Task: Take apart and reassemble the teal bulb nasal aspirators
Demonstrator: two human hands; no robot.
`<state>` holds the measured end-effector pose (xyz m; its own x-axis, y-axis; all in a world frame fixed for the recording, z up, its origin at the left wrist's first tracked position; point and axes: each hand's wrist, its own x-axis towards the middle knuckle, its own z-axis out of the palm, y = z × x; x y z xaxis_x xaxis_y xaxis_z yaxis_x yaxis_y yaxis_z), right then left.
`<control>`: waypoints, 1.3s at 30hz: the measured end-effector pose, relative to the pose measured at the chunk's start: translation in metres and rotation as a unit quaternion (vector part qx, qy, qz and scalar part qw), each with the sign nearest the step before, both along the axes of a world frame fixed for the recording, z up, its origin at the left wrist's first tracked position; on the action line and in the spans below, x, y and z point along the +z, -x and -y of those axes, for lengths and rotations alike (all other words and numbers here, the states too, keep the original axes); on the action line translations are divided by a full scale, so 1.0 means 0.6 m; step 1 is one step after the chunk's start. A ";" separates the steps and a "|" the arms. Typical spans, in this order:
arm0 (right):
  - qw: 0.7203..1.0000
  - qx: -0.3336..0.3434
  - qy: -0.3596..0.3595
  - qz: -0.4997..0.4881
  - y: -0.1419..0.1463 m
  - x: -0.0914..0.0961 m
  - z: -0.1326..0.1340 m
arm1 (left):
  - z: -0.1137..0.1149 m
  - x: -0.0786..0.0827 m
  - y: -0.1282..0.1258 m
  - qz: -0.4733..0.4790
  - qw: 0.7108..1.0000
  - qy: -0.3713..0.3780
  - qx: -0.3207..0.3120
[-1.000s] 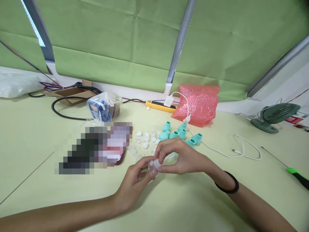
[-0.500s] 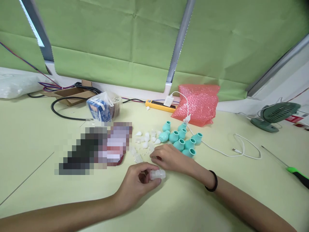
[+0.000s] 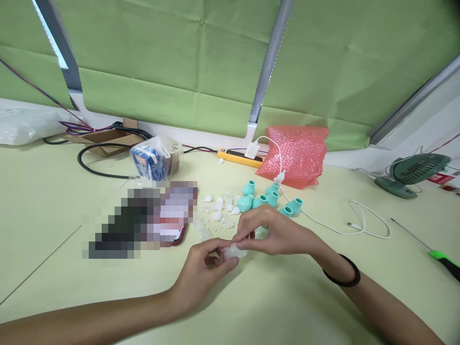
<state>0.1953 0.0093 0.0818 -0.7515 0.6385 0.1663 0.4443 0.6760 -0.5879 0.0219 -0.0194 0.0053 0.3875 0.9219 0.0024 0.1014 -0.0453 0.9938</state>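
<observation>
My left hand (image 3: 197, 268) is closed around a small translucent plastic tube fitting (image 3: 234, 252), held sideways low over the table. My right hand (image 3: 273, 231) is pinched against the top of that fitting with thumb and index finger. Anything small between those fingertips is too hidden to name. Behind the right hand stand several teal rubber bulbs (image 3: 245, 203) with open necks, some partly covered by the hand. Left of them lie loose white cone-shaped pieces (image 3: 219, 204), tiny white bits and a clear plastic tube part (image 3: 200, 228).
Two blurred phone-like objects (image 3: 178, 211) lie to the left. At the back are a bagged blue package (image 3: 149, 160), a yellow power strip (image 3: 233, 157) and red bubble wrap (image 3: 296, 155). To the right are a white cable (image 3: 330, 231), a screwdriver (image 3: 436, 256) and a green fan (image 3: 413, 170).
My right hand has come from the loose small parts toward me, and its fingertips now meet the fitting. The left hand keeps its hold in nearly the same place.
</observation>
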 end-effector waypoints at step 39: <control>0.990 -0.029 -0.115 0.082 0.016 -0.006 0.021 | -0.002 0.004 -0.004 0.075 0.996 0.038 0.004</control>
<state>0.1855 -0.0035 0.0781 -0.7431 0.6413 0.1912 0.5633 0.7537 -0.3386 0.0244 -0.0183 0.0080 0.3808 0.9246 -0.0113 -0.0475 0.0318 0.9984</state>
